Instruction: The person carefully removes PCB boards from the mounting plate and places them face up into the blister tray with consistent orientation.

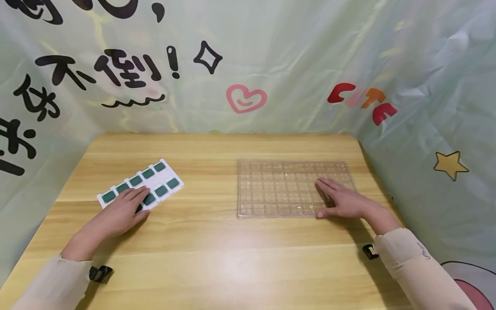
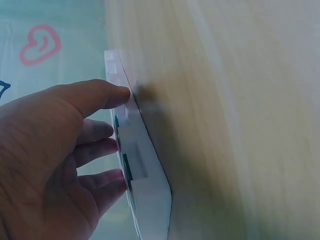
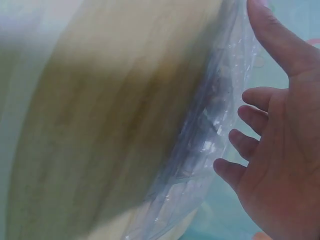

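Note:
On the left of the table lies a white tray with two rows of dark green rectangular pieces. My left hand rests over its near side, fingers extended and covering part of the tray. In the left wrist view the thumb touches the tray's white side wall. To the right lies a clear plastic tray, divided into many small square cells. My right hand lies over its right end with the fingers spread, the thumb by the near edge.
Both trays lie flat on a light wooden table. A printed curtain encloses the back and both sides. Dark wrist devices show at both cuffs.

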Tool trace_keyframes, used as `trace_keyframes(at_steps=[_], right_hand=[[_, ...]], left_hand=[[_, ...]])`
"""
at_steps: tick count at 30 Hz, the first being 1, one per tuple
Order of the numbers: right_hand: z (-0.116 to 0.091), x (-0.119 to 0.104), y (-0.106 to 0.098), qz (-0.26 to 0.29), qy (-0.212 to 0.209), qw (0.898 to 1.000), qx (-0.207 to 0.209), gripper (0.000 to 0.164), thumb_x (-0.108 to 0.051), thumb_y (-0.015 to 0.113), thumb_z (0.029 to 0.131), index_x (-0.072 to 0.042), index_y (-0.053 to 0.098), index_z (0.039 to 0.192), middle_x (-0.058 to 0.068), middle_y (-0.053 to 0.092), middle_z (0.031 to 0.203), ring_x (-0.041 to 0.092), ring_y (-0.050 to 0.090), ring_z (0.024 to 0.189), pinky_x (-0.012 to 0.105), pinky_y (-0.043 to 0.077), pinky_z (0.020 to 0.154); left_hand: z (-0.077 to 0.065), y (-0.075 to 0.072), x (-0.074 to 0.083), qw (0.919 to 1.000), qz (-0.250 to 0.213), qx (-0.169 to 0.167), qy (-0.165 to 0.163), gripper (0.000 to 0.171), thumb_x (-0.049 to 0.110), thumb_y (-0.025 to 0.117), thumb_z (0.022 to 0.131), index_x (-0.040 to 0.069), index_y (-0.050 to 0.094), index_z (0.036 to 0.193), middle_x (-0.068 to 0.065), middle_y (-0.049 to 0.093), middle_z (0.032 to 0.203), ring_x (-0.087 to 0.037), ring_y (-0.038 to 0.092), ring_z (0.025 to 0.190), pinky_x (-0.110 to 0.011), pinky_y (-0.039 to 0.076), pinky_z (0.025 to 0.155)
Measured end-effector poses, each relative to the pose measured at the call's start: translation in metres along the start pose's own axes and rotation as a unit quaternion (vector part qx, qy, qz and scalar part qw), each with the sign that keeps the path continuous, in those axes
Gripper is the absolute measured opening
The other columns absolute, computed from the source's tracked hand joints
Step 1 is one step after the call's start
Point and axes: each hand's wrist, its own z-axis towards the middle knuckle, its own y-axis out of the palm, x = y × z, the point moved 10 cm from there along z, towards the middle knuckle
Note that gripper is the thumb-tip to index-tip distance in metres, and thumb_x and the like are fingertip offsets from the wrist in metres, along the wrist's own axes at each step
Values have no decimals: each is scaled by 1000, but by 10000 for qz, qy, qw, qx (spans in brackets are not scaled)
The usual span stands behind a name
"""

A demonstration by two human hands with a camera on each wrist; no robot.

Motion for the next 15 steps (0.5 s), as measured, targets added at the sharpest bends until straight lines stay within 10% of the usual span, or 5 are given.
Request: trace_keyframes(at_steps=[15], right_hand=[[21, -43, -19, -144, -509, 9976, 456, 104, -63, 68, 82, -3, 24, 155, 20, 23, 158, 42, 22, 143, 59, 25, 111]], left_hand=[[11, 1, 15, 9998, -109, -153, 83, 61, 26, 62, 96, -3, 41, 145, -29, 40, 146, -52, 33, 131, -62, 30, 106]])
